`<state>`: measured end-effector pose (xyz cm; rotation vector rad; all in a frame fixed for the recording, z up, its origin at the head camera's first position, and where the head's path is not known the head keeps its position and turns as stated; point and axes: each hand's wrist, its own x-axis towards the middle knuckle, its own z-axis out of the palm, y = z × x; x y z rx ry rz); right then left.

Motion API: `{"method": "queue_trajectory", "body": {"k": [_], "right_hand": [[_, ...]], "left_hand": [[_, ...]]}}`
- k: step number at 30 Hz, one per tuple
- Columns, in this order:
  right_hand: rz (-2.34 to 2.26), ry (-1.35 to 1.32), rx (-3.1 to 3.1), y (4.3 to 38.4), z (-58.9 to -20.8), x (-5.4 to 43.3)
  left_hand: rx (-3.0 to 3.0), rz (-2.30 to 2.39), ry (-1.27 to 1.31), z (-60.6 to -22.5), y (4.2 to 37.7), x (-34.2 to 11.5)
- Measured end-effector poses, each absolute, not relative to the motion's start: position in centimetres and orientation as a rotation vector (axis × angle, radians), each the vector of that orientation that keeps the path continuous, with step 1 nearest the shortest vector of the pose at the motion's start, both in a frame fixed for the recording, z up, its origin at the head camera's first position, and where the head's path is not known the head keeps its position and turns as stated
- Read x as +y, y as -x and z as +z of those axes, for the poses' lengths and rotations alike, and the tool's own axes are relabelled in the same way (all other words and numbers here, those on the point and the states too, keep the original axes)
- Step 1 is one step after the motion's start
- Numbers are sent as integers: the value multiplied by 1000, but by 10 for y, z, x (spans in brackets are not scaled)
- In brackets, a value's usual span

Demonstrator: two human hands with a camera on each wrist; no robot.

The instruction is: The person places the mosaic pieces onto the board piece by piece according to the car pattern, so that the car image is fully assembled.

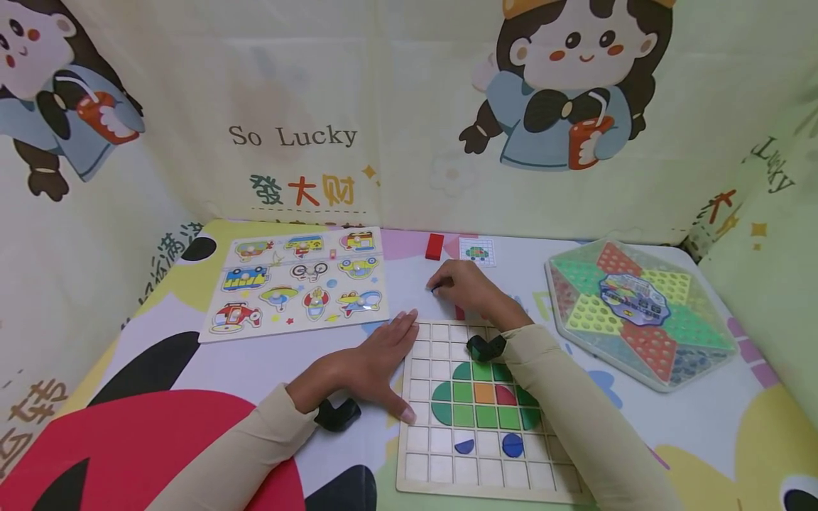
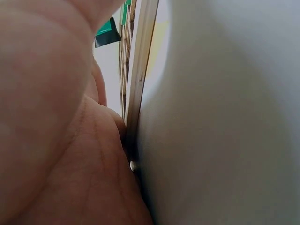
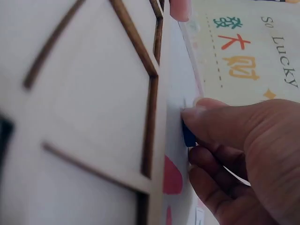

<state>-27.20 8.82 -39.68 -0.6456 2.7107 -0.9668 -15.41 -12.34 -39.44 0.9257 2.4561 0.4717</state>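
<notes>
A wooden grid board (image 1: 417,466) lies flat on the table, with green, orange, red and blue pieces set in its cells. My left hand (image 1: 377,363) rests at its left edge, fingers extended and thumb touching the rim. Beyond the far edge of the board, my right hand (image 1: 471,289) pinches a small dark blue piece (image 3: 189,135) between thumb and fingers. On the board, a blue half-round piece (image 1: 464,446) sits in one cell and a round blue shape (image 1: 513,445) made of two halves in another. The right forearm covers the board's right side.
A picture card (image 1: 477,252) and a red block (image 1: 434,247) lie at the back. To the left is a vehicle puzzle board (image 1: 300,291); to the right, a hexagonal plastic game box (image 1: 639,312). A printed curtain (image 1: 415,191) hangs behind the table.
</notes>
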Motion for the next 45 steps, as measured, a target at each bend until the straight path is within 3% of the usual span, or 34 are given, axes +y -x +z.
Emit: {"method": "queue_trajectory", "body": {"k": [16,27,45], "right_hand": [[-926,655,2809,271,-396,95],[-714,855,2818,271,-390,99],[-778,677,2791,266,-393,111]], "left_hand": [[2455,485,-944,-395,154,-125],[2448,466,-926,-394,155,-123],[2445,483,-911,-395,154,-123]]}}
